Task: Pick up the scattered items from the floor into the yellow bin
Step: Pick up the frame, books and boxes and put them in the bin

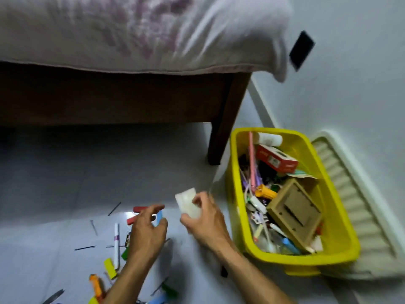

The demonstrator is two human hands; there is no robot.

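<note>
Your right hand (206, 220) pinches a white packet (188, 202) beside the yellow bin (306, 258); your left hand (146, 229) hovers half-curled, holding nothing.

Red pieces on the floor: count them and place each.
2. One red piece lies beyond the left hand; the other red piece lies nearer, left of that hand. The hand may hide more.
</note>
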